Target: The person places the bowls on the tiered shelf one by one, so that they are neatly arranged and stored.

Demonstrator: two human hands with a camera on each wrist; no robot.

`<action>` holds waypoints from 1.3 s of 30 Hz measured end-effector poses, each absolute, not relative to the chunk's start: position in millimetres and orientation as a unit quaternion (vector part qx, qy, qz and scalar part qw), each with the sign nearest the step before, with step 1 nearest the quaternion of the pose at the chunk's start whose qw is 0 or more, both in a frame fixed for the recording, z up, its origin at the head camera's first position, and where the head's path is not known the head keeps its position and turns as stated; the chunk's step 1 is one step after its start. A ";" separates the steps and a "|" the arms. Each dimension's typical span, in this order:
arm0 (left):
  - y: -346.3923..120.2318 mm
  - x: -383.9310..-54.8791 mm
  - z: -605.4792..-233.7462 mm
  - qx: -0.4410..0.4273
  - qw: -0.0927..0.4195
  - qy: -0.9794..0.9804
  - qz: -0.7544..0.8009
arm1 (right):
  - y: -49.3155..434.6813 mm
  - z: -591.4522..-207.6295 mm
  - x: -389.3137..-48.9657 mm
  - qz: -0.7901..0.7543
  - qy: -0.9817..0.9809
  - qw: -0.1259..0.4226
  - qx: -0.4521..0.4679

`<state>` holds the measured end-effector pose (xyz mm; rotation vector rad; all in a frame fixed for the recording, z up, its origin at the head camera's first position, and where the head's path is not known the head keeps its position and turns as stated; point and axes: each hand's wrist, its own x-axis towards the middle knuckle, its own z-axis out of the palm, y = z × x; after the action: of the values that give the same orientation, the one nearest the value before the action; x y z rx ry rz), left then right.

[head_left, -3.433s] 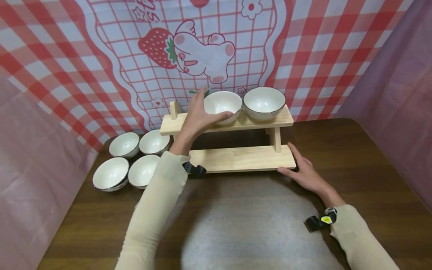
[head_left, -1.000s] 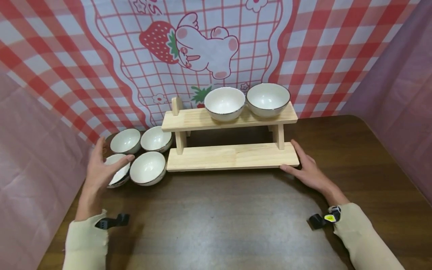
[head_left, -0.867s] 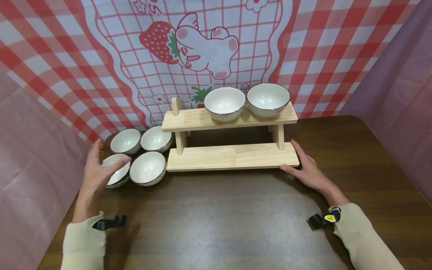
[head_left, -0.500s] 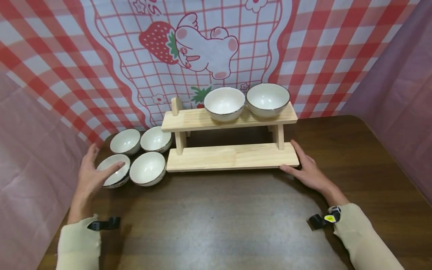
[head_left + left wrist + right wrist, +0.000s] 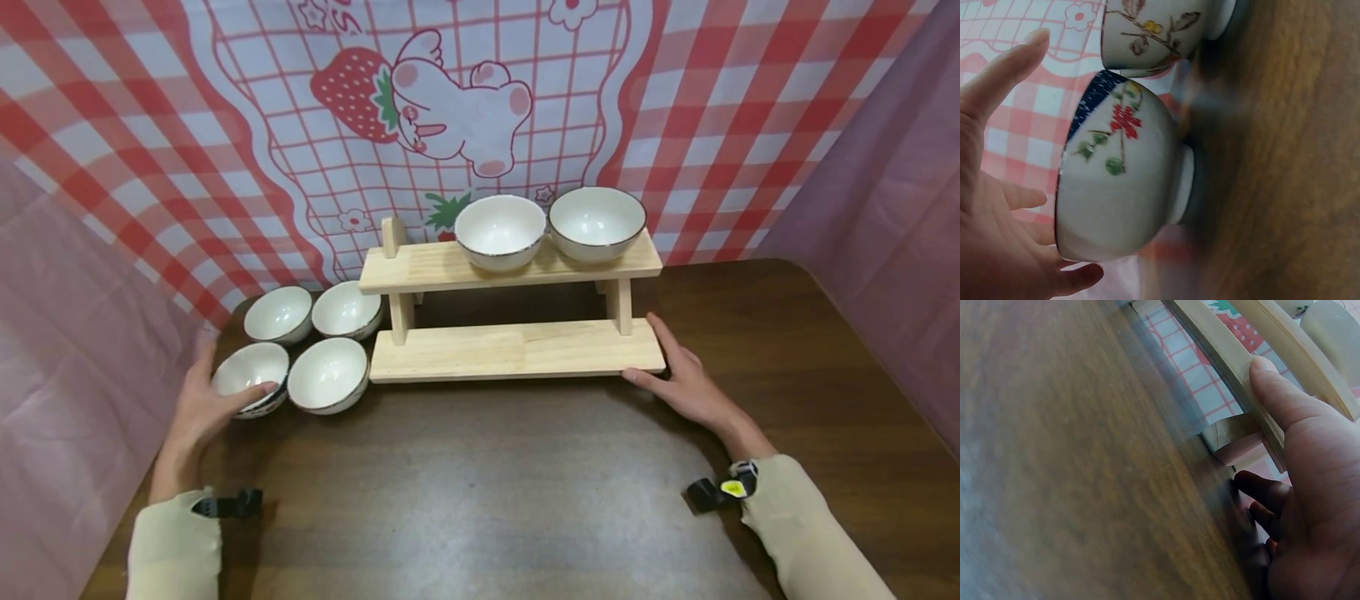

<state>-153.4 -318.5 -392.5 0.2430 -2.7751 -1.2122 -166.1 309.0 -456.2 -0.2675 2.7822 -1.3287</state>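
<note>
In the head view my left hand [image 5: 201, 408] is at the front-left bowl [image 5: 243, 368], thumb over its near rim and fingers along its outer left side. The left wrist view shows this white bowl [image 5: 1125, 200] with a red flower, green leaves and a dark blue patch at the rim; the fingers are spread beside it. My right hand [image 5: 686, 387] holds the right end of a two-tier wooden rack [image 5: 517, 350], thumb at the lower board's front edge. From the right wrist, that thumb [image 5: 1272, 387] lies on the board, with fingers curled below.
Beside the front-left bowl stand three more bowls: one right of it [image 5: 328, 377] and two behind [image 5: 279, 315]. Two bowls, a left one [image 5: 500, 233] and a right one [image 5: 597, 223], sit on the rack's upper board. A checked cloth [image 5: 697, 125] hangs behind the table [image 5: 480, 492].
My left hand has left the bowl on the upper board, moved left and lowered around the front-left bowl. My right hand has stayed at the rack's end.
</note>
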 end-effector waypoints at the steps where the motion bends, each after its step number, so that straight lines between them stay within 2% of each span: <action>1: -318.9 -153.1 -394.1 0.085 0.044 -0.913 -0.398 | 309.1 -456.3 -165.8 -0.430 0.898 0.024 -0.087; 6: -320.0 -151.6 -400.0 0.102 0.018 -0.912 -0.396 | 309.2 -457.7 -165.8 -0.432 0.897 0.022 -0.087; 13: -320.9 -151.8 -405.3 0.108 0.010 -0.915 -0.388 | 309.0 -458.8 -166.7 -0.432 0.897 0.021 -0.090; 29: -322.7 -153.7 -415.3 0.096 0.040 -0.925 -0.365 | 310.2 -457.1 -165.9 -0.432 0.897 0.023 -0.085; 39: -320.9 -151.5 -421.0 0.157 0.039 -0.912 -0.377 | 309.7 -461.5 -167.6 -0.432 0.897 0.021 -0.088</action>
<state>-151.5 -320.9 -421.0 0.4821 -2.7959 -1.1573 -167.6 309.7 -461.5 -0.2726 2.7818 -1.3388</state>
